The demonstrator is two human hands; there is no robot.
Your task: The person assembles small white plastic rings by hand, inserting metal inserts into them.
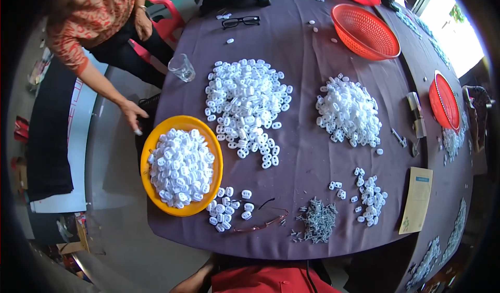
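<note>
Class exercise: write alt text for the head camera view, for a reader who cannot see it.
Heaps of small white plastic parts cover a table with a dark purple cloth, and more fill a yellow bowl at its left edge. Another person's hand reaches down beside that bowl. A pile of small grey screws and red-framed glasses lie nearest the wearer, whose hands are out of view.

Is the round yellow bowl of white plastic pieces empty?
No, the round yellow bowl is heaped with small white plastic pieces.
</note>
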